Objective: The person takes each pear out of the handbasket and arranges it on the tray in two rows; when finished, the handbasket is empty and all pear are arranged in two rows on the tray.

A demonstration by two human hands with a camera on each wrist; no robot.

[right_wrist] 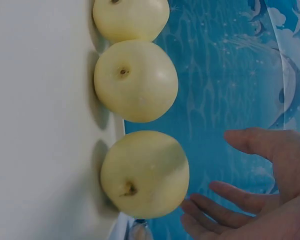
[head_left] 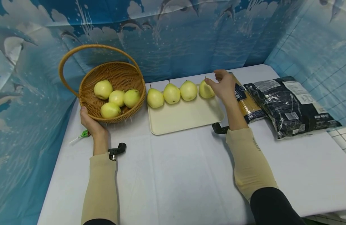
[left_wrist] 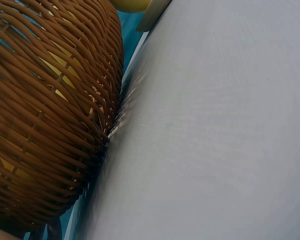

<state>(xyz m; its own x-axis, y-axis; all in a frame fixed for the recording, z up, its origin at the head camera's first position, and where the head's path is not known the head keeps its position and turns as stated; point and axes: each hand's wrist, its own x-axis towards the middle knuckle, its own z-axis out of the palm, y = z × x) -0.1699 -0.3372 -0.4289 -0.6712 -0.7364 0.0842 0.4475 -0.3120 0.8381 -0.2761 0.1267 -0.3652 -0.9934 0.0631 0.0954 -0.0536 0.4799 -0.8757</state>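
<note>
A wicker basket (head_left: 114,72) with a tall arched handle leans toward me, holding several yellow-green pears (head_left: 103,89). My left hand (head_left: 93,125) holds its near left side, the thumb by the rim and the other fingers hidden. The left wrist view shows the basket's woven side (left_wrist: 55,115) close up. To the right, a row of pears (head_left: 171,93) stands along the far edge of a cream tray (head_left: 184,117). Beside the rightmost pear (right_wrist: 145,175) is my right hand (right_wrist: 260,185), its thumb and fingers spread apart and nothing gripped; fingertip contact is unclear.
A green-wrapped lollipop (head_left: 84,134) lies left of my left wrist. Right of the tray are a packet of yellow noodle-like strands (head_left: 247,104) and a large black plastic bag (head_left: 294,106). A blue dolphin-print curtain (head_left: 184,40) hangs behind the white-covered table (head_left: 178,175).
</note>
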